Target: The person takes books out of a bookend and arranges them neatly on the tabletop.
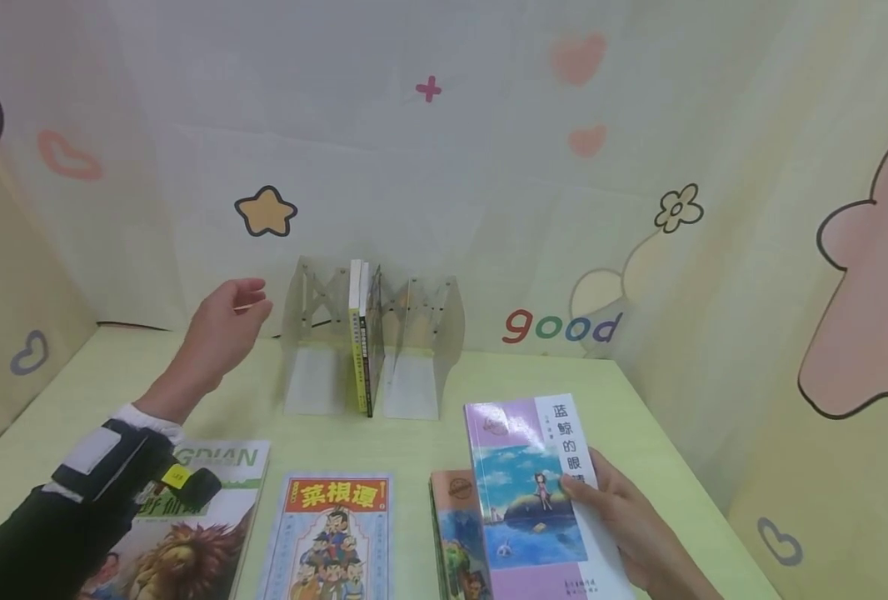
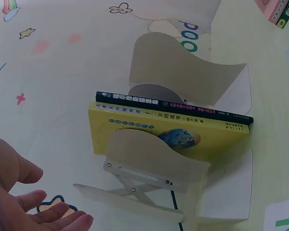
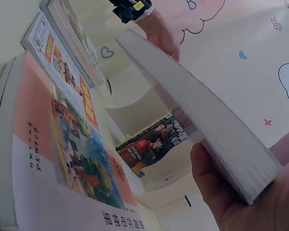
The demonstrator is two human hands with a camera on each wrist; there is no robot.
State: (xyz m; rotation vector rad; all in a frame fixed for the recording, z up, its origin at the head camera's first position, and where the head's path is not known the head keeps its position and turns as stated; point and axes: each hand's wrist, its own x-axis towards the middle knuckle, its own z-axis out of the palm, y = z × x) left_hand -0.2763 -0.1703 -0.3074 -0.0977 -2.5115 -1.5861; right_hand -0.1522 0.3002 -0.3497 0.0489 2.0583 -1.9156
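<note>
My right hand (image 1: pixel 631 533) grips a paperback book (image 1: pixel 526 500) by its right side, thumb on the front cover. The cover is lilac and white with a blue sea picture, and its page edges (image 3: pixel 197 106) show in the right wrist view. Beneath it lies a stack of books with an orange-topped cover (image 1: pixel 459 525). My left hand (image 1: pixel 226 329) hangs empty in the air, fingers loosely spread, left of a beige metal book rack (image 1: pixel 450 333). In the rack stand a yellow book (image 2: pixel 144 130) and a black-spined book (image 2: pixel 178 107), side by side.
A blue comic-style book with a red title band (image 1: pixel 339 533) lies at the front middle of the pale table (image 1: pixel 549 375). To its left is a large lion-cover book (image 1: pixel 197 542), partly behind my left sleeve. A patterned curtain (image 1: pixel 384 167) hangs behind the rack.
</note>
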